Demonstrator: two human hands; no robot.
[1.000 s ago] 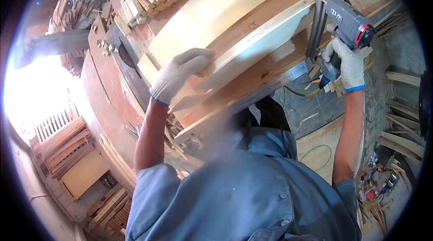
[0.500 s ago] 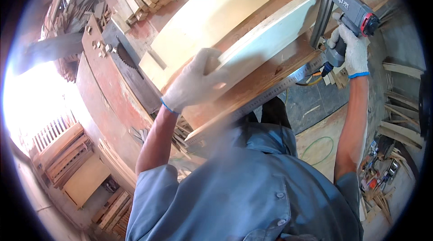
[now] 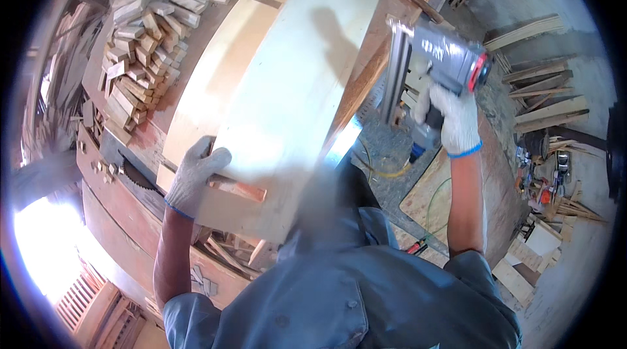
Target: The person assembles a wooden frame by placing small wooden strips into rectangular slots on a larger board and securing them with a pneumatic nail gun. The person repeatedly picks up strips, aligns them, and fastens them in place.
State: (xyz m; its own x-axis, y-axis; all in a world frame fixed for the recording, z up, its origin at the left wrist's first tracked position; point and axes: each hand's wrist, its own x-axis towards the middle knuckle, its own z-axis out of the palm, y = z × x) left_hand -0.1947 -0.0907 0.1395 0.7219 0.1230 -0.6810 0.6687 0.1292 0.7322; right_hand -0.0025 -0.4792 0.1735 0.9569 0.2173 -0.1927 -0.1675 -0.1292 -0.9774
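A long pale wooden board (image 3: 287,81) lies face up across the workbench, with a slot cut near its close end. My left hand (image 3: 198,176), in a white glove, is closed on the board's left edge beside that slot, thumb on top. A second pale board (image 3: 219,65) lies to its left, partly covered by the first. My right hand (image 3: 454,117), also gloved, is wrapped round the handle of a grey and black nail gun (image 3: 447,55). The gun is held up to the right of the board, apart from it.
Short wood blocks (image 3: 140,65) are piled on the far left of the bench. A handsaw (image 3: 134,169) lies near its left side. A yellow air hose (image 3: 388,171) trails below the gun. Wood offcuts (image 3: 548,81) and scattered tools (image 3: 542,173) lie on the right.
The board has tipped from standing on edge to lying flat. My left hand has shifted to its left edge. The nail gun has moved from above the board to its right side.
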